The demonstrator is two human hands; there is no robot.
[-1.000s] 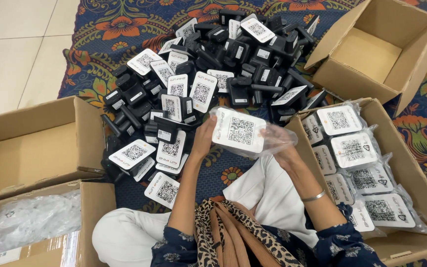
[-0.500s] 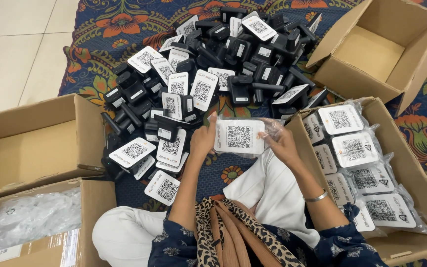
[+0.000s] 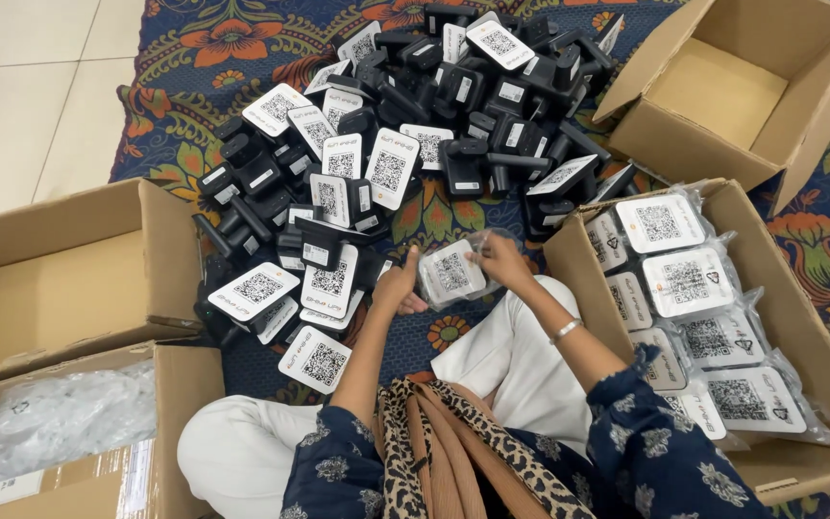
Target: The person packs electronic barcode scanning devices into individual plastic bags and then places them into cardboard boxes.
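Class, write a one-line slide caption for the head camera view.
Seated on a patterned rug, left hand and right hand hold a bagged white code plate between a pile of black stands and a box of bagged plates.

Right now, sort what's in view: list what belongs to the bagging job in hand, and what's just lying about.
In the job:
left hand and right hand holding the bagged device
pile of black devices
box of bagged devices
box of clear bags

Lying about:
empty box at top right
empty box at left
patterned cloth
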